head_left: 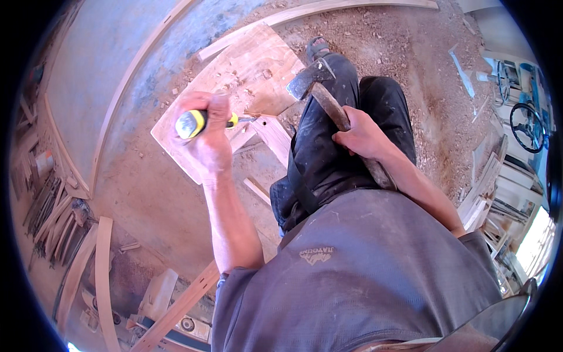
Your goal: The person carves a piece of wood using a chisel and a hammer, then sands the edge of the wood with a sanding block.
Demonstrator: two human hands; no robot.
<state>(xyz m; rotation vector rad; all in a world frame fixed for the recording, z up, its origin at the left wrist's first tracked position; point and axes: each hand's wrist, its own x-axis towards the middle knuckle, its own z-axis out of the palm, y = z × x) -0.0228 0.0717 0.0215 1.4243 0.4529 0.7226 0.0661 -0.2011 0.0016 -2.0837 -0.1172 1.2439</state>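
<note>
In my left hand (205,126) is a chisel with a yellow and black handle (192,124), fingers wrapped round it. Its metal blade (248,119) points right, its tip at a narrow wooden piece (274,141) with a small dark hole. That piece lies partly on a wide wooden board (234,70) scattered with chips. My right hand (365,135) grips the wooden handle of a hatchet (331,105) above my thighs. Its broad metal head (311,79) is beyond the hand, near the board's right edge, apart from the chisel.
Long wooden strips (132,76) lie on the floor to the left and far side. Shavings (399,53) cover the ground beyond my legs. Stacked sticks (56,226) stand at left. A beam (176,305) lies near lower left. A blue machine with a dark handwheel (528,127) is at right.
</note>
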